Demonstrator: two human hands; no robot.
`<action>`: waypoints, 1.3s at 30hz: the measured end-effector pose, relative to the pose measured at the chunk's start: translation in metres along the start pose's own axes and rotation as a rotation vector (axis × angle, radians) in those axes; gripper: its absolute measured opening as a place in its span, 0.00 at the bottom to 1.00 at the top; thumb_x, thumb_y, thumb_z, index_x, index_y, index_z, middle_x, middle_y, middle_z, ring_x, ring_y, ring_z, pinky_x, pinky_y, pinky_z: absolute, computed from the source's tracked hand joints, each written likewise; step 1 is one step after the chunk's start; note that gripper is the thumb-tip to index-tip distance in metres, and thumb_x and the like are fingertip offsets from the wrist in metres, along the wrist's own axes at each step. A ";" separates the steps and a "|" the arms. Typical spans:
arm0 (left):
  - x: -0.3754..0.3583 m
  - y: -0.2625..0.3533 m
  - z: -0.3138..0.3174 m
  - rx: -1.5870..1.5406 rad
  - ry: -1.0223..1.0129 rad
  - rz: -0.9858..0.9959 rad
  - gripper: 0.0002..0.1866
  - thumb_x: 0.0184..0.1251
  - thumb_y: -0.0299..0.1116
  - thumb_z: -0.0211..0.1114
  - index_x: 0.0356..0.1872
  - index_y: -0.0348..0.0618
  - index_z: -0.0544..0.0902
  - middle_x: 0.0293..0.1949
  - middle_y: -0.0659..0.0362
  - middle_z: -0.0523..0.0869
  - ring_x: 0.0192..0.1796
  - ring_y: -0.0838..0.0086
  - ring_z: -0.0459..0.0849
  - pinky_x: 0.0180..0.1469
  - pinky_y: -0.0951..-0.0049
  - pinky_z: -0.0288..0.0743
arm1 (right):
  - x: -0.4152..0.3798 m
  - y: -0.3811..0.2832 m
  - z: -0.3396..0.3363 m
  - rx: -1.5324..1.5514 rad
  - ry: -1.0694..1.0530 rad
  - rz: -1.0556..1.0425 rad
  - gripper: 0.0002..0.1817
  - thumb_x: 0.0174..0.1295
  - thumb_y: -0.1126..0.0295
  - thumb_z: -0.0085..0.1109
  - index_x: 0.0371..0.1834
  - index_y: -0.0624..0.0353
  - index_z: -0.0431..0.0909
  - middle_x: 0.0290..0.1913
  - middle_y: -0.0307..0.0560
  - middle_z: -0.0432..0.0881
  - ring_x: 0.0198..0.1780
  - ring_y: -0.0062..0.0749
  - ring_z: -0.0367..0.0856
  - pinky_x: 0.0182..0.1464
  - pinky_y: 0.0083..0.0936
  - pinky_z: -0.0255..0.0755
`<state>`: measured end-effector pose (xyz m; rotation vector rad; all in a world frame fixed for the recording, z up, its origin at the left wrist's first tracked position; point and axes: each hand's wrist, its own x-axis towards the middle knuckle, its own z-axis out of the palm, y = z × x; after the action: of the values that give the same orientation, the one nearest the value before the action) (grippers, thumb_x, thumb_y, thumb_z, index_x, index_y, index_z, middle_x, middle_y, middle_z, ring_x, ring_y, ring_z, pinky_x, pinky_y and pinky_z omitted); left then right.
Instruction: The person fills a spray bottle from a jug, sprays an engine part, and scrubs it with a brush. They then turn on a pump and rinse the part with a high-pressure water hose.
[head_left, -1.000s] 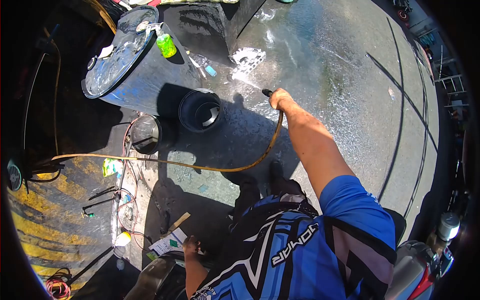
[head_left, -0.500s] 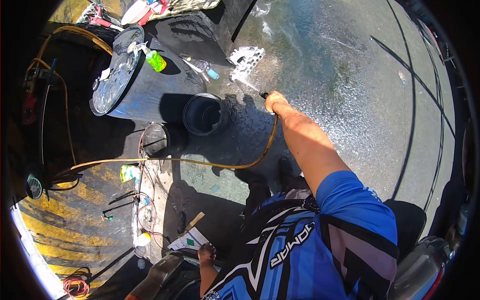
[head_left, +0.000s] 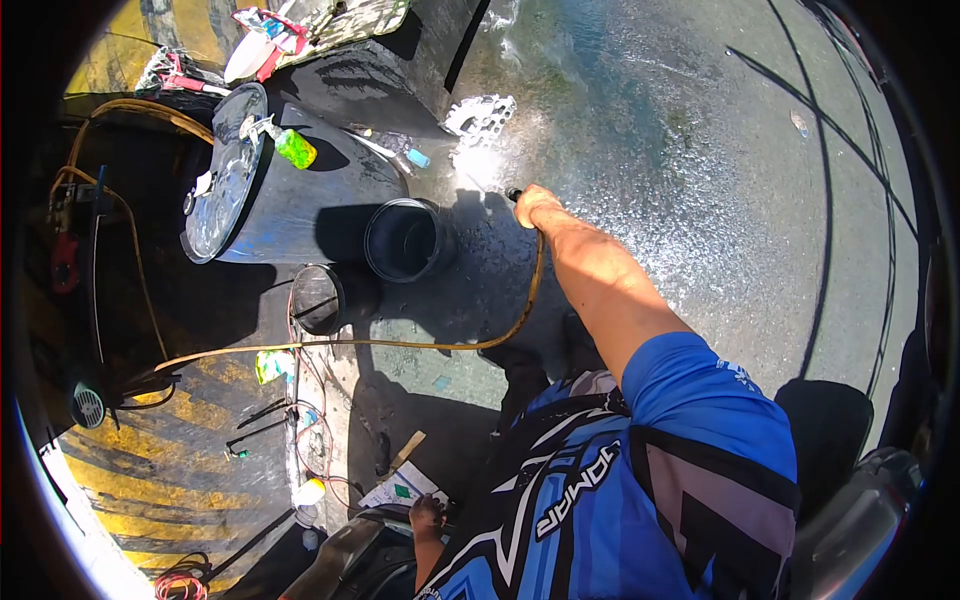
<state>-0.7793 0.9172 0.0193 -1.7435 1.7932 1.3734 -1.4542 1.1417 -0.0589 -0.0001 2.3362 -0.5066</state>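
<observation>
Stretched out ahead, my right hand is closed around the dark nozzle of a yellow hose. Water sprays from the nozzle toward a light metal part with holes, lying on the wet ground. The hose hangs down from my hand and runs off to the left. At the bottom, my left hand is low beside my body, near a white sheet with a green mark. Its fingers are in shadow, and their grip cannot be made out.
A large dark drum lies at the left with a green spray bottle on it. Beside it stand a black bucket and a smaller container. A dark block is behind. Cables lie lower left.
My right hand and the nozzle have shifted slightly left in view, and the spray meets the ground just below the metal part. The whole view has tilted a little.
</observation>
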 end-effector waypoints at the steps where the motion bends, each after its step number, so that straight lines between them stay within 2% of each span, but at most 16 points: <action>1: -0.006 0.015 0.003 -0.038 0.021 -0.062 0.09 0.67 0.36 0.57 0.37 0.40 0.79 0.28 0.58 0.81 0.26 0.70 0.81 0.21 0.68 0.69 | 0.003 0.002 0.001 0.017 0.006 0.009 0.19 0.47 0.75 0.58 0.46 0.62 0.84 0.49 0.60 0.83 0.57 0.50 0.80 0.56 0.35 0.76; 3: -0.012 0.029 0.004 0.116 -0.004 0.043 0.06 0.64 0.32 0.59 0.35 0.40 0.78 0.27 0.59 0.80 0.27 0.71 0.81 0.23 0.67 0.71 | 0.004 0.005 0.001 0.021 0.011 0.021 0.19 0.47 0.75 0.58 0.46 0.62 0.84 0.50 0.59 0.83 0.57 0.50 0.80 0.56 0.35 0.76; 6: -0.011 0.025 -0.005 0.554 -0.068 0.446 0.02 0.59 0.27 0.60 0.32 0.41 0.76 0.25 0.60 0.79 0.27 0.72 0.81 0.25 0.66 0.74 | 0.016 0.015 0.001 0.030 0.058 0.018 0.19 0.47 0.74 0.58 0.45 0.62 0.84 0.50 0.58 0.83 0.57 0.49 0.80 0.56 0.36 0.77; 7: -0.003 0.014 -0.007 0.610 -0.037 0.514 0.02 0.58 0.25 0.60 0.31 0.41 0.76 0.25 0.61 0.79 0.27 0.73 0.81 0.26 0.66 0.74 | 0.020 0.019 0.001 0.034 0.080 0.014 0.19 0.47 0.74 0.58 0.45 0.62 0.84 0.50 0.58 0.83 0.57 0.48 0.80 0.55 0.36 0.77; 9: 0.011 -0.002 -0.012 0.608 -0.013 0.520 0.03 0.57 0.25 0.60 0.30 0.41 0.75 0.25 0.61 0.79 0.27 0.72 0.80 0.26 0.65 0.74 | 0.022 0.026 -0.002 0.094 0.126 0.036 0.18 0.47 0.74 0.58 0.45 0.62 0.85 0.50 0.58 0.83 0.56 0.48 0.81 0.55 0.35 0.78; 11: 0.017 -0.003 -0.012 0.495 -0.024 0.395 0.03 0.59 0.28 0.60 0.29 0.42 0.74 0.25 0.60 0.79 0.27 0.72 0.80 0.25 0.65 0.72 | 0.027 0.031 -0.007 0.058 0.131 0.007 0.18 0.48 0.74 0.58 0.45 0.61 0.85 0.50 0.58 0.83 0.56 0.48 0.81 0.54 0.35 0.78; 13: 0.013 0.002 -0.007 0.230 -0.033 0.195 0.05 0.61 0.32 0.59 0.30 0.43 0.76 0.26 0.60 0.79 0.26 0.71 0.80 0.23 0.66 0.70 | 0.021 0.033 -0.013 0.046 0.115 0.006 0.18 0.47 0.74 0.58 0.44 0.61 0.85 0.50 0.58 0.83 0.55 0.47 0.81 0.54 0.35 0.78; 15: 0.004 0.019 0.001 0.017 0.005 0.000 0.07 0.63 0.35 0.58 0.33 0.43 0.77 0.26 0.60 0.80 0.25 0.70 0.80 0.22 0.67 0.68 | 0.002 0.030 -0.025 0.031 0.101 -0.018 0.18 0.47 0.74 0.58 0.43 0.61 0.85 0.50 0.58 0.83 0.55 0.47 0.82 0.53 0.34 0.78; 17: 0.000 0.032 0.007 -0.146 0.088 -0.192 0.10 0.65 0.38 0.56 0.35 0.43 0.79 0.27 0.59 0.81 0.25 0.70 0.79 0.20 0.69 0.65 | 0.017 0.033 -0.016 0.009 0.109 -0.015 0.18 0.46 0.74 0.58 0.43 0.62 0.85 0.49 0.58 0.83 0.55 0.47 0.82 0.53 0.34 0.78; 20: -0.001 0.040 0.009 -0.102 0.077 -0.176 0.12 0.66 0.39 0.56 0.39 0.41 0.80 0.28 0.59 0.82 0.25 0.70 0.79 0.20 0.70 0.65 | 0.019 0.035 -0.015 -0.006 0.095 -0.024 0.18 0.46 0.74 0.59 0.43 0.61 0.85 0.49 0.59 0.83 0.55 0.46 0.82 0.53 0.34 0.78; 24: 0.000 0.038 0.008 -0.119 0.075 -0.176 0.11 0.66 0.38 0.56 0.37 0.42 0.79 0.27 0.59 0.82 0.24 0.70 0.79 0.20 0.71 0.65 | 0.019 0.035 -0.017 -0.052 0.059 -0.061 0.18 0.46 0.74 0.59 0.44 0.61 0.85 0.49 0.59 0.83 0.56 0.47 0.81 0.54 0.35 0.78; 27: 0.000 0.033 0.009 -0.102 0.077 -0.154 0.10 0.66 0.38 0.55 0.37 0.42 0.79 0.27 0.58 0.82 0.23 0.70 0.79 0.20 0.70 0.66 | 0.005 0.033 -0.023 0.071 0.085 0.021 0.18 0.47 0.74 0.58 0.44 0.62 0.84 0.50 0.59 0.83 0.56 0.48 0.81 0.54 0.35 0.78; 33: -0.002 0.038 0.010 -0.031 0.051 -0.094 0.11 0.66 0.37 0.54 0.35 0.42 0.79 0.26 0.57 0.82 0.20 0.70 0.77 0.18 0.70 0.65 | 0.005 0.033 -0.018 0.067 0.094 0.012 0.19 0.49 0.74 0.57 0.46 0.61 0.84 0.50 0.60 0.83 0.57 0.48 0.80 0.56 0.35 0.76; 39: -0.001 0.044 0.006 0.006 0.021 -0.115 0.10 0.65 0.38 0.54 0.34 0.43 0.78 0.25 0.58 0.80 0.19 0.70 0.76 0.17 0.69 0.64 | 0.019 0.045 -0.025 0.119 0.149 0.047 0.19 0.50 0.72 0.56 0.46 0.62 0.84 0.51 0.59 0.83 0.57 0.48 0.80 0.56 0.35 0.76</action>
<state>-0.8209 0.9142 0.0353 -1.8337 1.6774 1.3074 -1.4782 1.1897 -0.0709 0.1533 2.4403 -0.6408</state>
